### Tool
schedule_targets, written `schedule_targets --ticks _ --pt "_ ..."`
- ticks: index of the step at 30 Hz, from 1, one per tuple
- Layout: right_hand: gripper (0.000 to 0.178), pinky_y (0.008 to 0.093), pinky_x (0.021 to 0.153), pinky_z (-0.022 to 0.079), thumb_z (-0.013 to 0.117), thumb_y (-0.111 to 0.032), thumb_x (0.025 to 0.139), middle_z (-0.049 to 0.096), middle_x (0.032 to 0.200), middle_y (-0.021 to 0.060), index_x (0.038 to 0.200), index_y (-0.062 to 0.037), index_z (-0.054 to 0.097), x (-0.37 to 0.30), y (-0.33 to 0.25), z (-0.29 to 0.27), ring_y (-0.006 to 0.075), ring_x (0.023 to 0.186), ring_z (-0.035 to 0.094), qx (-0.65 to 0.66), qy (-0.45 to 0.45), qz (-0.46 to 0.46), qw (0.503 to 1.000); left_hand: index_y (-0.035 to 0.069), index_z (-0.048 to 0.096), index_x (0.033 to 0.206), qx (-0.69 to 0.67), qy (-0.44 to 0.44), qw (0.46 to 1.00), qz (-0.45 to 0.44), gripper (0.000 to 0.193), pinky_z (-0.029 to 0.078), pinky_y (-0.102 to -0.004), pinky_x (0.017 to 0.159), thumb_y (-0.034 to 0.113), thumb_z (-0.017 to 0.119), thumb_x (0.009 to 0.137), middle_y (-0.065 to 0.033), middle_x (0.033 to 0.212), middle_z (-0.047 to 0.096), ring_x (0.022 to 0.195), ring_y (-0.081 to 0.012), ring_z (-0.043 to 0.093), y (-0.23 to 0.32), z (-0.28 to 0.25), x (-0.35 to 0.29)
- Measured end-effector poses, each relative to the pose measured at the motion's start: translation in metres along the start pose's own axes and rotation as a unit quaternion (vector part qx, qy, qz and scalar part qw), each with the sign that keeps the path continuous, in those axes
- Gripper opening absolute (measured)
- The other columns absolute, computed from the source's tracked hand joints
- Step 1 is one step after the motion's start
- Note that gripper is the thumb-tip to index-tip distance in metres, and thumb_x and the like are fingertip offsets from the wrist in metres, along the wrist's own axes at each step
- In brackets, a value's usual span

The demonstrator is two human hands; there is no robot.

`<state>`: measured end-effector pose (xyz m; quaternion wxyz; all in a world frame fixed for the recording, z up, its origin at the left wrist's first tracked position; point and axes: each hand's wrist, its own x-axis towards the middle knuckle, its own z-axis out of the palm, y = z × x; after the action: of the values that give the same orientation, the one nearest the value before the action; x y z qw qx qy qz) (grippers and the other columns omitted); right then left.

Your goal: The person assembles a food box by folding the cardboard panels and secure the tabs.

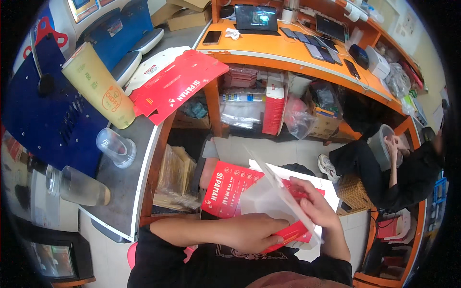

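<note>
Gripping w/ L hand (257, 233) 1 red cardboard piece (292, 232) by its edge, just in front of torso; grasping betw. thumb + fingers, partly hidden. Gripping w/ R hand (317, 206) 1 pale sheet (281, 187), tilted up over the red cardboard; can't tell if single or layered. Lying beneath, near both: red cartons (222, 180), flat, overlapping, so no exact ct. poss.

On dark surface (127, 197) to L: 1 tall yellow cup (101, 86), 2 see-through cups (115, 148), + more flat red cardboard (180, 84), qty unclear.

On orange surface (269, 44) at back: 1 tablet (256, 19), 1 crumpled tissue (233, 33), 1 phone (212, 37) apart at L, + a cluster of phones (314, 52) farther R, too crowded to ct. Under it: 1 red stack (273, 110).

Seated at R, well apart: 1 other person (408, 173), w/ hands at 1 bucket (379, 149).
</note>
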<state>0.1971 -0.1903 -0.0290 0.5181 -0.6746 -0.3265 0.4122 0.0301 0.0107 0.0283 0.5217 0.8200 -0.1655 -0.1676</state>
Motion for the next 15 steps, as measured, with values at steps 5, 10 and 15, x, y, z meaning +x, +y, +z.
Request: schedule_targets --ticks 5,10,15 --pt "0.078 0.0426 0.111 0.039 0.082 -0.044 0.081 0.058 0.137 0.0166 0.141 -0.002 0.055 -0.006 -0.011 -0.005 0.0297 0.131 0.053 -0.045 -0.056 -0.196 0.978 0.001 0.052 0.137 -0.182 -0.071 0.98 -0.042 0.039 0.051 -0.0399 0.085 0.022 0.055 0.104 -0.0181 0.103 0.069 0.094 -0.0268 0.068 -0.017 0.008 -0.003" --pt "0.062 0.0428 0.103 0.049 0.091 -0.023 0.073 0.065 0.128 0.0155 0.124 0.0003 0.067 -0.014 -0.035 -0.002 0.0315 0.123 0.061 -0.17 -0.09 -0.291 0.937 0.002 0.052 0.14 -0.244 0.008 0.969 0.038 0.041 0.05 -0.0343 0.092 0.019 0.059 0.103 -0.0124 0.117 0.068 0.103 -0.0175 0.063 -0.053 0.035 -0.008" --pt "0.024 0.0441 0.097 0.055 0.087 -0.017 0.069 0.065 0.127 0.0153 0.09 -0.0113 0.076 -0.026 -0.061 0.003 0.0335 0.116 0.066 -0.291 -0.069 -0.379 0.876 -0.002 0.058 0.132 -0.315 -0.02 0.949 -0.012 0.036 0.05 -0.0304 0.091 0.017 0.062 0.101 -0.0095 0.114 0.067 0.103 -0.0128 0.06 -0.055 0.037 -0.008"
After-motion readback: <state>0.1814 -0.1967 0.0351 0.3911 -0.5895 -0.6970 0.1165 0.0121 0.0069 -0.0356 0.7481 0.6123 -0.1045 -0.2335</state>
